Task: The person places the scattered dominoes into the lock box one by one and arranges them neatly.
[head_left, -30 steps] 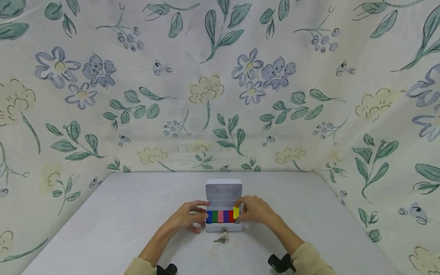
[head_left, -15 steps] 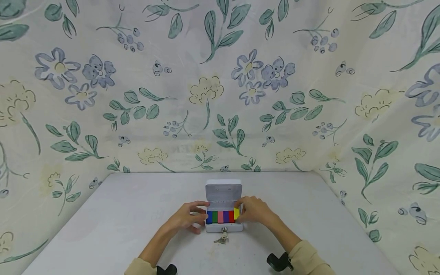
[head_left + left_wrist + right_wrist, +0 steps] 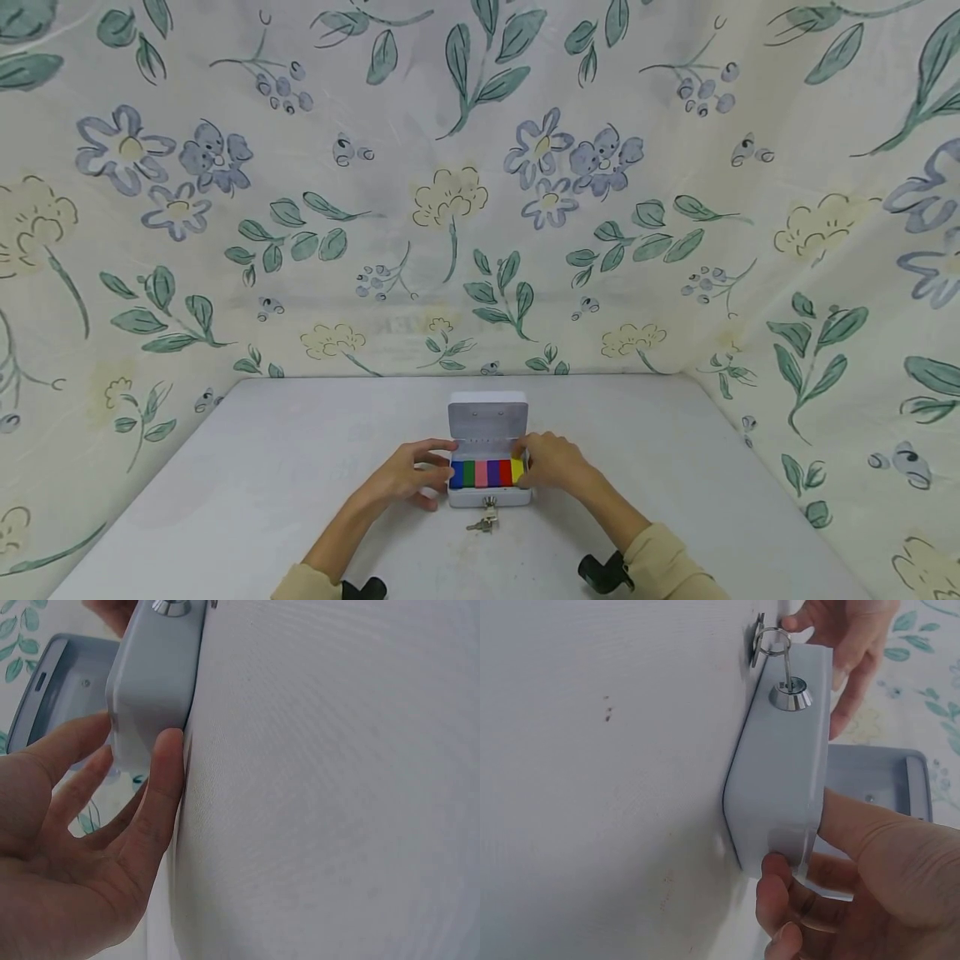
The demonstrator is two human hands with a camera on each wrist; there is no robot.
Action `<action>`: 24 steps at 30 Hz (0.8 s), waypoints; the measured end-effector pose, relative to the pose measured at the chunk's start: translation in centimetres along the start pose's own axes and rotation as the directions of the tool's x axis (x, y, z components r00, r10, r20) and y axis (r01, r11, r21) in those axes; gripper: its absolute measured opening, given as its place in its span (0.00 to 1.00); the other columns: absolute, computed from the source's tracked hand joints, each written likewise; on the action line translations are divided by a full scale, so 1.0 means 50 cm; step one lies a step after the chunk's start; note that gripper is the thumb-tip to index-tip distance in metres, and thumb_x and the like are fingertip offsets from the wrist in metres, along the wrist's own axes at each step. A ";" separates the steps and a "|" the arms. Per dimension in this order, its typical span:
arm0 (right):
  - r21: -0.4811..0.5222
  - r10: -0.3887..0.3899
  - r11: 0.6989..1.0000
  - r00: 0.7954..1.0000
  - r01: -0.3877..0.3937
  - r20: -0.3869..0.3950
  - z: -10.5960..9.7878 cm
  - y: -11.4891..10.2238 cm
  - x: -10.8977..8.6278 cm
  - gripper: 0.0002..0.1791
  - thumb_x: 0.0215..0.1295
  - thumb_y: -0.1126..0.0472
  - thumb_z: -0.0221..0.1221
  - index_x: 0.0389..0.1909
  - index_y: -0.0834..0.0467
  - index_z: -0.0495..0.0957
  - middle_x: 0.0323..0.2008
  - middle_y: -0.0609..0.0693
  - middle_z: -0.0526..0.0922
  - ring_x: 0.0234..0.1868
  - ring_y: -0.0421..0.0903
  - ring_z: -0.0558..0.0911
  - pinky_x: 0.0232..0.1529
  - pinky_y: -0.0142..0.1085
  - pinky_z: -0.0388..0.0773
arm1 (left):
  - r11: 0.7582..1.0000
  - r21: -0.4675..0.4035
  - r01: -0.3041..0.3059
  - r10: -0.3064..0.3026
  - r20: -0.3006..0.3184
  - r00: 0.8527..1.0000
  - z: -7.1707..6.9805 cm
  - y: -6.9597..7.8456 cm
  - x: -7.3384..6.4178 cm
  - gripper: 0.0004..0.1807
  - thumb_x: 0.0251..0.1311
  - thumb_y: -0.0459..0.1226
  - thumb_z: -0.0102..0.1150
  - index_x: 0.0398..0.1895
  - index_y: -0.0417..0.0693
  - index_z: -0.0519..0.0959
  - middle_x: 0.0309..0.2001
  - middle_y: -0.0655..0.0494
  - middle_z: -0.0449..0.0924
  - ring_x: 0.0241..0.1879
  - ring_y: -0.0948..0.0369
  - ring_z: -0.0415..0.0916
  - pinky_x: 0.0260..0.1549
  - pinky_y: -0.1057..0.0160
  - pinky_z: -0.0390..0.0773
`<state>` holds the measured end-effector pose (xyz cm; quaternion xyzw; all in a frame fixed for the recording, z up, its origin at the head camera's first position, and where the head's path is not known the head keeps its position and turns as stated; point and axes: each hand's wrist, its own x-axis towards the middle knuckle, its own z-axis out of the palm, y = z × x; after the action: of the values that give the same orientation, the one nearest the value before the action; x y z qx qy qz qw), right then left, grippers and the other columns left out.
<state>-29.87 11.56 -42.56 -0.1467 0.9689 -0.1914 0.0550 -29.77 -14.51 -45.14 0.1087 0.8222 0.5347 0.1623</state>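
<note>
A small white metal cash box (image 3: 489,497) stands with its lid (image 3: 488,419) raised. Inside lies a row of coloured blocks, from a blue block (image 3: 457,474) at the left to a red block (image 3: 506,473) and a yellow block (image 3: 517,472) at the right end. My right hand (image 3: 557,461) reaches over the right wall and pinches the yellow block by its ends; in the right wrist view its thumb goes over the rim, and the fingertips inside are hidden. My left hand (image 3: 408,472) rests its extended fingers against the box's left side (image 3: 150,712).
A key stands in the lock (image 3: 790,696) on the box's front, with a ring and more keys (image 3: 482,524) hanging onto the white table (image 3: 337,542). Behind rises a flower-patterned cloth (image 3: 390,250), which also covers the sides. A black wrist camera (image 3: 603,573) sits near the right sleeve.
My right hand has lowered the yellow block from a raised, tilted pose until it lies level in the row beside the red block. The left hand and box have stayed put.
</note>
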 end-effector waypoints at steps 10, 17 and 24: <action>0.000 -0.004 1.000 1.000 0.004 -0.015 0.001 -0.003 -0.006 0.20 0.48 0.59 0.74 0.45 0.55 0.83 0.39 0.53 0.85 0.31 0.47 0.75 0.35 0.41 0.81 | 1.000 0.010 0.009 -0.009 -0.013 1.000 0.002 0.005 -0.002 0.28 0.61 0.39 0.65 0.65 0.50 0.72 0.55 0.41 0.77 0.35 0.57 0.83 0.28 0.56 0.87; 0.011 -0.006 1.000 1.000 0.006 -0.016 0.002 -0.002 -0.006 0.19 0.49 0.60 0.74 0.44 0.56 0.83 0.39 0.54 0.84 0.31 0.47 0.75 0.36 0.42 0.82 | 1.000 0.009 0.005 -0.005 -0.009 1.000 0.002 0.002 -0.001 0.28 0.61 0.40 0.65 0.66 0.49 0.72 0.55 0.41 0.77 0.35 0.57 0.83 0.28 0.56 0.87; -0.001 -0.007 1.000 1.000 0.007 -0.011 0.006 0.000 -0.003 0.19 0.49 0.59 0.74 0.44 0.55 0.83 0.42 0.55 0.85 0.33 0.47 0.76 0.38 0.43 0.82 | 1.000 0.002 0.000 0.000 -0.004 1.000 0.002 0.001 -0.001 0.29 0.61 0.40 0.65 0.66 0.49 0.72 0.55 0.40 0.77 0.35 0.57 0.83 0.28 0.56 0.87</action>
<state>-29.69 11.49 -42.85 -0.1492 0.9687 -0.1922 0.0488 -29.67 -14.44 -45.10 0.1077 0.8232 0.5339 0.1605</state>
